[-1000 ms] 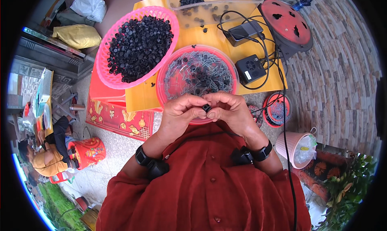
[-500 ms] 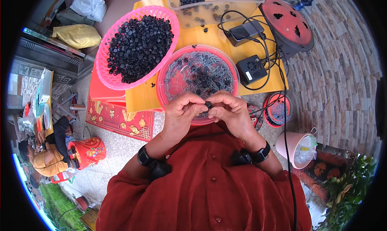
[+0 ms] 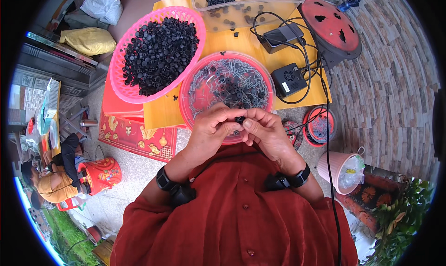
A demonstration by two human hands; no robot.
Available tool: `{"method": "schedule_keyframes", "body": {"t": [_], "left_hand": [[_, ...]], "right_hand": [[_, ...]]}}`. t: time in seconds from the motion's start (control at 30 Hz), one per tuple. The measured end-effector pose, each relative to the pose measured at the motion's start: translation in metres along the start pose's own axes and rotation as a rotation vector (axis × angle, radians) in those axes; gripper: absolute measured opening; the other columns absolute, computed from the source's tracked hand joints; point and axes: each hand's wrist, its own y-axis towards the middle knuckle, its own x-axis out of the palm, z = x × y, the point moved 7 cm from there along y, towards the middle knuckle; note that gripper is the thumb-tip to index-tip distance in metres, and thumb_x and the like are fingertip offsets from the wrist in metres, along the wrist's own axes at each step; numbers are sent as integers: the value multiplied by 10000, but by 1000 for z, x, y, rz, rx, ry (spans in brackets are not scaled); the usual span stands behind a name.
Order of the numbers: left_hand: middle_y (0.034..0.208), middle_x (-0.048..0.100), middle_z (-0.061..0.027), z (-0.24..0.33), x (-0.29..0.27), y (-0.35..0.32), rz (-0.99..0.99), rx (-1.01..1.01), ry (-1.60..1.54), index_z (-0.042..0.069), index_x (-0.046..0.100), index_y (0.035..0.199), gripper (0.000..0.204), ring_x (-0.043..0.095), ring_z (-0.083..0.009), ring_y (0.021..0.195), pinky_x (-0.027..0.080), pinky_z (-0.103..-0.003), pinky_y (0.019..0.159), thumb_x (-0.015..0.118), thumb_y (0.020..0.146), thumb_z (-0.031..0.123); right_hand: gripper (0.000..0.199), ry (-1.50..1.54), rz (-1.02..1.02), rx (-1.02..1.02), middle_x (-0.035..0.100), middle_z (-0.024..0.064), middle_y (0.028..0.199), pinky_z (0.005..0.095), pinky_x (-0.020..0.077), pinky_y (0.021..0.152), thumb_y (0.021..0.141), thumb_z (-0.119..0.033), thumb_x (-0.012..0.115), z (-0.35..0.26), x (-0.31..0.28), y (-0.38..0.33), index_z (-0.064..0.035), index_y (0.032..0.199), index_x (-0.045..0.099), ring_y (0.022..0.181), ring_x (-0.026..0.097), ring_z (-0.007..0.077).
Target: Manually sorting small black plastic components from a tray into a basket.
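Head view takes in a yellow table, with a pink lattice basket heaped with black caps on its left and, at its near edge just beside the basket, a smaller round pinkish-red tub holding grey screws and more black bits. Over that tub's near rim I see the left hand and right hand of the person close together, thumbs and fingers of both pinching one small black part, partly hidden between their fingertips
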Motion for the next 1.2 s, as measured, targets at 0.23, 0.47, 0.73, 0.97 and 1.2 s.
{"method": "schedule_keyframes", "body": {"t": [0.23,0.47,0.73,0.97,1.2], "left_hand": [[793,549,-60,0,0,-2,29,-18,-5,17,619,962,215,540,-147,725,441,-258,633,615,756,-42],[853,569,-78,-4,-1,-5,34,-13,-95,7,585,962,237,580,-187,804,470,-284,672,621,737,-59],[890,593,-78,5,-5,-7,80,136,94,6,574,971,234,587,-169,798,472,-272,677,617,750,-60],[940,594,-41,-16,1,-7,0,-135,-446,-1,549,1032,213,568,-85,864,478,-224,755,561,825,-53],[962,598,-52,-17,2,-7,-11,-161,-455,0,551,1042,223,573,-99,888,482,-232,775,556,826,-57]], "right_hand": [[136,-195,122,-168,607,18,818,181,449,526,855,-55,582,-13,1,-7,-2,979,587,654,553,48],[130,-304,219,-359,612,24,778,170,443,495,821,-8,609,-23,8,-16,-11,951,600,640,562,49],[161,-342,231,-383,599,9,774,166,434,520,802,27,619,-24,11,-18,-2,957,585,644,537,33],[164,-354,255,-426,601,17,782,168,444,540,796,41,619,-28,10,-21,10,954,585,651,544,37],[148,-376,255,-398,608,52,860,209,493,664,796,69,603,-29,11,-21,32,939,589,769,597,88]]}}
